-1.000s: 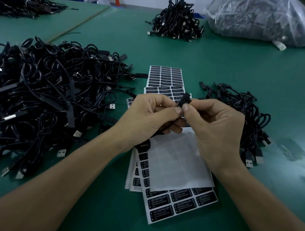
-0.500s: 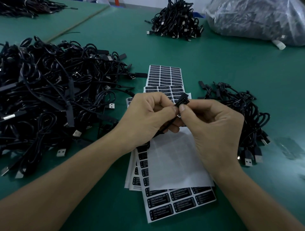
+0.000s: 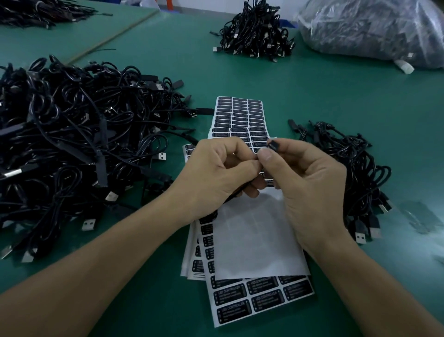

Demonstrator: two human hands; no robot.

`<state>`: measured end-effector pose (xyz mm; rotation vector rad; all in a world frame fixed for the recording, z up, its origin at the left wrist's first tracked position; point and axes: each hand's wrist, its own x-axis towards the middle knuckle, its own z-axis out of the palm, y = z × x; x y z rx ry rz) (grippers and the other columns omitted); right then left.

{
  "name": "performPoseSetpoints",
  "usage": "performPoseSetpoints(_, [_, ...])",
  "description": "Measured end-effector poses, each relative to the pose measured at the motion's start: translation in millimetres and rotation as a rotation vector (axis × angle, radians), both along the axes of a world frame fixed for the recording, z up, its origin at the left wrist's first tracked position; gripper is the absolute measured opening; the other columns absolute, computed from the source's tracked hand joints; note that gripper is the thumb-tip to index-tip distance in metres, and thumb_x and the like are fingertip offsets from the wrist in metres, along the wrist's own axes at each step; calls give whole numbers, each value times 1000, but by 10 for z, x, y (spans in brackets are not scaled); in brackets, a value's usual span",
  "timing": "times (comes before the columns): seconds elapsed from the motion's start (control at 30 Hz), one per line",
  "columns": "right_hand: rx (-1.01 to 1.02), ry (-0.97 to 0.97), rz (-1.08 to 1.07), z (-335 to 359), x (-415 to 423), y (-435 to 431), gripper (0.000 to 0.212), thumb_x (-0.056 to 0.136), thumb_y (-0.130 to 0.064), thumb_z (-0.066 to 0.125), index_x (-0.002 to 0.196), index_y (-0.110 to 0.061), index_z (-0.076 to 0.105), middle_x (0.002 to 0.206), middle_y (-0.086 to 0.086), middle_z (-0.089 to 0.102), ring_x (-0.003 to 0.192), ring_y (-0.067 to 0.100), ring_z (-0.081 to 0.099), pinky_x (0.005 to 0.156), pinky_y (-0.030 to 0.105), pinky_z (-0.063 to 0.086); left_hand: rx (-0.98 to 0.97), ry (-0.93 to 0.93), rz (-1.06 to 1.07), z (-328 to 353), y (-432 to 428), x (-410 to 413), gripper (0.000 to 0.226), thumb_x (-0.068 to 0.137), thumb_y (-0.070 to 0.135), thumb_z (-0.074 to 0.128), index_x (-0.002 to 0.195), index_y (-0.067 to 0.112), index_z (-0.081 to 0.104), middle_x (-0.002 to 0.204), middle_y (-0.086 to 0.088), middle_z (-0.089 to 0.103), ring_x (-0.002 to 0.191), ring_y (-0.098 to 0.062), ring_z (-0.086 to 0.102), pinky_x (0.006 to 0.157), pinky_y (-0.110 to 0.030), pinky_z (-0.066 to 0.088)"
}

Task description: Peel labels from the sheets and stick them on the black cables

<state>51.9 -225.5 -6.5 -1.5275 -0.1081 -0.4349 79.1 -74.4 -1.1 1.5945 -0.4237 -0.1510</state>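
Head view: pinching one black cable (image 3: 273, 145) at centre, left hand (image 3: 216, 173) and right hand (image 3: 310, 187) both curled, fingertips meeting just below its connector end. Held above label sheets (image 3: 240, 113) running from 12 to 6 o'clock. Large cable pile (image 3: 72, 134) at 9 o'clock, smaller pile (image 3: 355, 168) at 3 o'clock.

A flat bench covered in matte dark-green matting (image 3: 312, 96) fills the view. A thin tan seam (image 3: 115, 36) runs slantwise across its far left corner, parting two mats. Beyond the far edge shows a strip of white wall (image 3: 204, 3). The light is dim and bluish.
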Motion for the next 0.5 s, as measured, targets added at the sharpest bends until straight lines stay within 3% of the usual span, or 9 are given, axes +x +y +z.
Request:
performPoseSetpoints(0.1, [-44,-13,-4,4,3,4,7,86,-21,72,91,-17,73,76,-4,74,66,4,66,63,15,52,44,-60,24,-14,1,-12,19,93,1,66,76,8,64,65,-5,73,56,-14,69,55,-23,56])
performPoseSetpoints(0.2, [-108,-34,-13,19,-9,16,11,91,-25,66,85,-18,73,67,-9,69,57,1,59,58,12,46,201,-243,81,-20,6,-38,18,91,19,70,74,16,64,62,3,71,55,-14,69,53,-28,57])
performPoseSetpoints(0.3, [-136,-57,-22,34,-24,14,15,94,-24,62,85,-17,73,66,-10,68,57,1,58,57,12,45,357,-363,128,5,17,-53,15,91,37,67,81,27,66,61,10,69,55,-13,68,55,-42,58])
performPoseSetpoints(0.43, [-151,-37,-20,24,-37,15,20,102,-23,55,104,-16,74,73,-13,68,65,1,59,59,12,46,507,-599,190,59,46,-13,19,96,35,58,107,26,69,58,10,63,53,-14,63,54,-43,53])
performPoseSetpoints(0.5, [-211,9,12,10,-52,43,25,96,-28,59,117,-21,70,81,-9,70,67,3,61,60,15,48,477,-668,278,77,65,9,17,98,31,56,106,19,65,58,5,64,50,-17,61,52,-42,51])
